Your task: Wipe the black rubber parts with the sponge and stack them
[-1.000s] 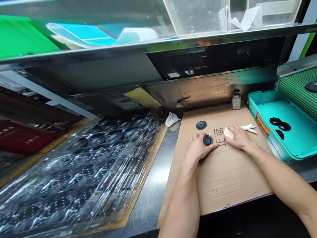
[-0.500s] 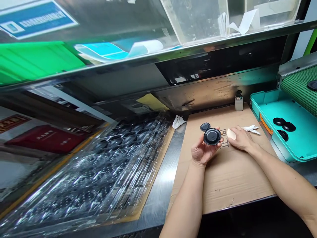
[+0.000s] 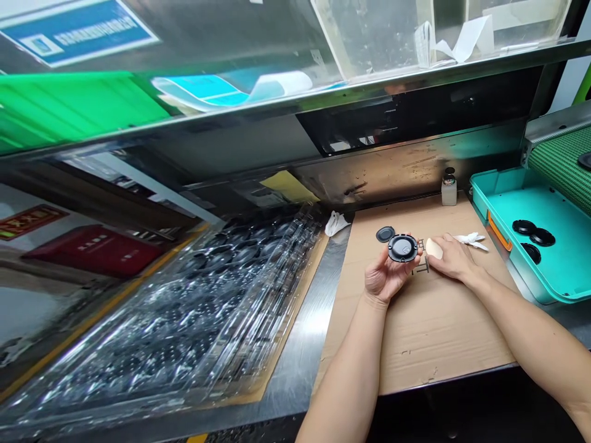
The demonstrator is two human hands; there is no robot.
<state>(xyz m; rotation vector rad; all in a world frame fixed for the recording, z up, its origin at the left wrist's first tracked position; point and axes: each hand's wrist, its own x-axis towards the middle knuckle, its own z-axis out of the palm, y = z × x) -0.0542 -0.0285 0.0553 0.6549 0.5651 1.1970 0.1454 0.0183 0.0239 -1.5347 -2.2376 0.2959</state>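
My left hand [image 3: 385, 277] is closed on the edge of a round black plastic cover [image 3: 402, 248], raised above the cardboard with its face tilted toward me. Notches show around its rim. Beside it, a second black cover [image 3: 385, 234] lies on the cardboard sheet [image 3: 415, 344]. To the right, my right hand [image 3: 451, 257] rests low over the sheet, its fingers closed on a small cream-coloured oval pad [image 3: 434, 248]. Just beyond those fingers lies a crumpled white cloth [image 3: 473, 240].
At the right, a teal bin [image 3: 566, 271] holds several black covers [image 3: 525, 227], below a green mesh conveyor belt [image 3: 563, 157]. A capped bottle [image 3: 449, 187] stands at the back. Clear plastic trays [image 3: 184, 326] fill the left side. A metal shelf [image 3: 258, 114] hangs overhead.
The black cover in my left hand has tilted, so its face catches the light differently. My right hand keeps its hold on the pad. The whole view has shifted slightly.
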